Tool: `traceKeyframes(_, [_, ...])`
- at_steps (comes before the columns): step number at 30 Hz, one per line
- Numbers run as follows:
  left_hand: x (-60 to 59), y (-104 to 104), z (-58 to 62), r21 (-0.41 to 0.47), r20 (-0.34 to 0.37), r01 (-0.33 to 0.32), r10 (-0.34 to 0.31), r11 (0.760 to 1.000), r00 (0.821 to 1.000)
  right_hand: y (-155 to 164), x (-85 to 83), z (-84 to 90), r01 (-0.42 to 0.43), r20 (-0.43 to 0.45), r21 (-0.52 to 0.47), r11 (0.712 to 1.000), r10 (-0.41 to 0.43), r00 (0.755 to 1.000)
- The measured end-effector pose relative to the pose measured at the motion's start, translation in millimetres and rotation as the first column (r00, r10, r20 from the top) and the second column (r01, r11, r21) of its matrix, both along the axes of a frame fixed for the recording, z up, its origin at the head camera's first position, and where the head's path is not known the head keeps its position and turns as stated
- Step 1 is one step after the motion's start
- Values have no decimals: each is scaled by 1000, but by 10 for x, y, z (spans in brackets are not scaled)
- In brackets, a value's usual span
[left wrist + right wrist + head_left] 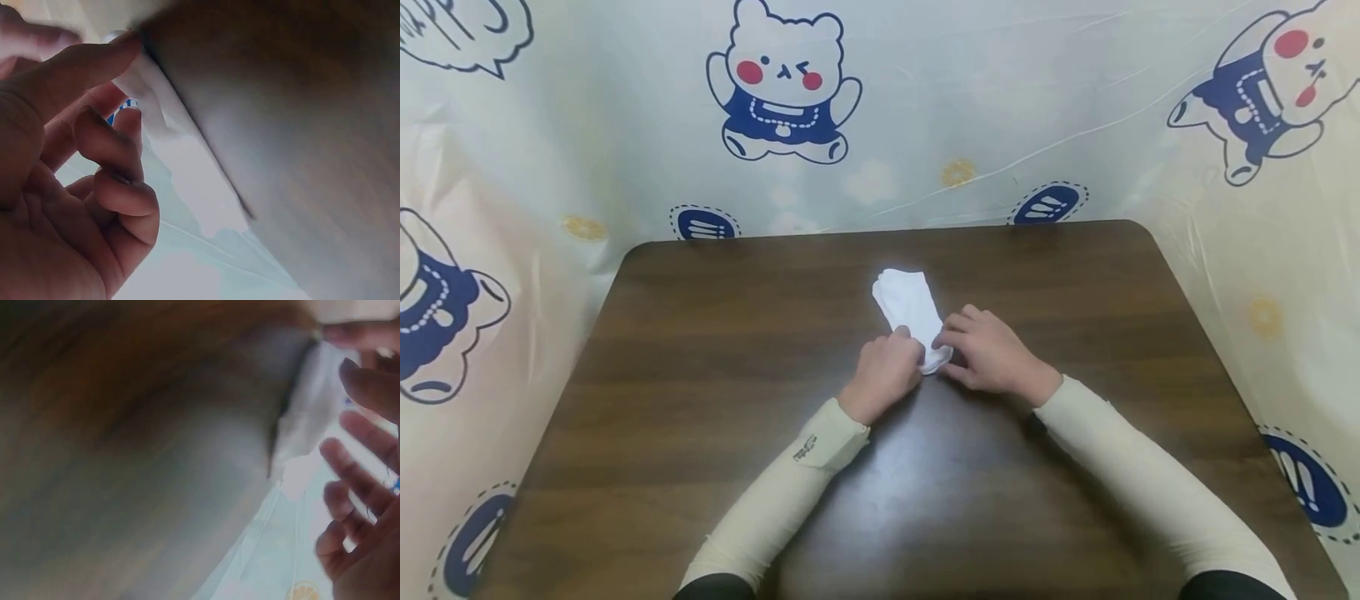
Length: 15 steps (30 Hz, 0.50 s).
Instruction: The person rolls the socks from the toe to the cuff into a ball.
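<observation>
bare table (700,333) all round, curtain (925,167) behind

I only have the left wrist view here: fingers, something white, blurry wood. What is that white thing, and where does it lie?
Observer: It is a white sock, flat near the middle of a dark wooden table, seen from the head view.
Operator: Where is the other hand?
Observer: The right hand is at the near end of the sock, fingertips on it, opposite the left hand.
Operator: Is anything else on the table?
Observer: The head view shows only the sock and both forearms in cream sleeves on it.
</observation>
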<state>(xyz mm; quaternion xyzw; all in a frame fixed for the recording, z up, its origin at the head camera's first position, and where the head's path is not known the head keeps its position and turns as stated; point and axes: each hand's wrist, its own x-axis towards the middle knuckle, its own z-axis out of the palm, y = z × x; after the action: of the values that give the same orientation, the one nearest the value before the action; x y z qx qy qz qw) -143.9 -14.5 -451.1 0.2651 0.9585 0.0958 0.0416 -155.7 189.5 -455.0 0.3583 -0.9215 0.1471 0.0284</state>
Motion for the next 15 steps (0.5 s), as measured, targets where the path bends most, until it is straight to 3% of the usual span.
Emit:
traceKeyframes(2, [-8,-17,3,-15,-11,19,-19,1000,1000,2,-7,-22,-77,-75,58,995,82,994])
traceKeyframes(5, [-12,-44,-14,-33,-17,42,-42,999,999,6,-22,-67,-113,-132,126,986,129,983])
traceKeyframes(9, [-26,-79,-52,-25,-30,76,-77,997,997,6,-27,-128,-112,-143,147,983,133,981])
traceKeyframes(15, [-82,-126,-56,3,-32,118,-118,993,993,-37,-13,-171,-83,-155,100,992,97,983])
